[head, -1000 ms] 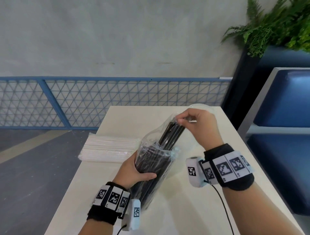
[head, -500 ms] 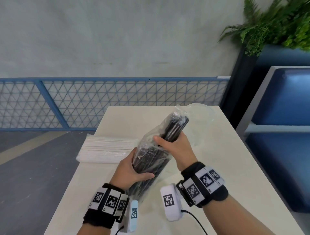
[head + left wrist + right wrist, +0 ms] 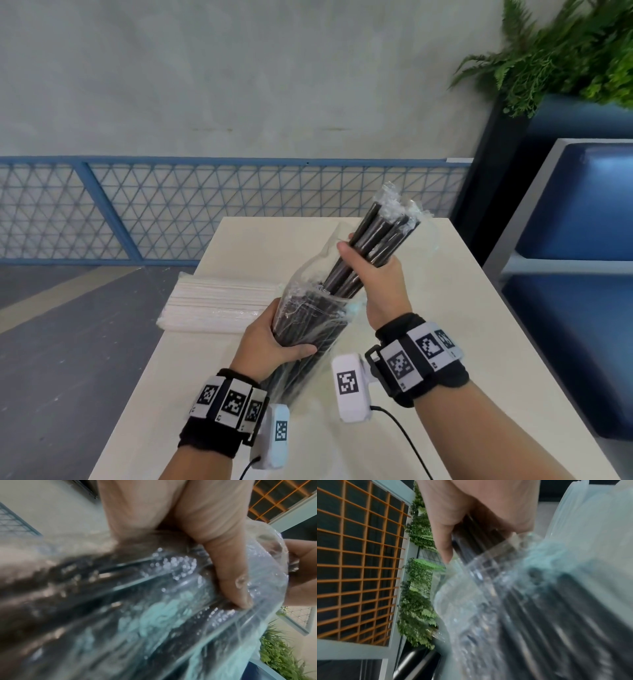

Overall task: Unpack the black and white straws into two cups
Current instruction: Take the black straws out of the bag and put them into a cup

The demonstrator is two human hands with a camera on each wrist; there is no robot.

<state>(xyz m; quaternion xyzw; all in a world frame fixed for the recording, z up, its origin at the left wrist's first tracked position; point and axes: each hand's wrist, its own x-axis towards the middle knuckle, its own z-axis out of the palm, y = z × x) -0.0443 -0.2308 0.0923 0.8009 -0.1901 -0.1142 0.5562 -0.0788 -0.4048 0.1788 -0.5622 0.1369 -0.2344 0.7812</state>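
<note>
A clear plastic bag of black straws stands tilted over the table. My left hand grips its lower half; in the left wrist view the thumb presses the bag. My right hand grips a bundle of black straws that sticks up out of the bag's mouth, still in thin wrappers. In the right wrist view, my fingers curl round the straws just above the bag. A pack of white straws lies at the table's left edge. A clear cup shows faintly behind the bundle.
The cream table is narrow, with floor dropping off on the left. A blue mesh railing runs behind it. A blue bench and a plant stand to the right.
My right hand left the bag's mouth, took hold of a bundle of black straws lower down, and has drawn it up and away out of the bag. The left hand kept its hold.
</note>
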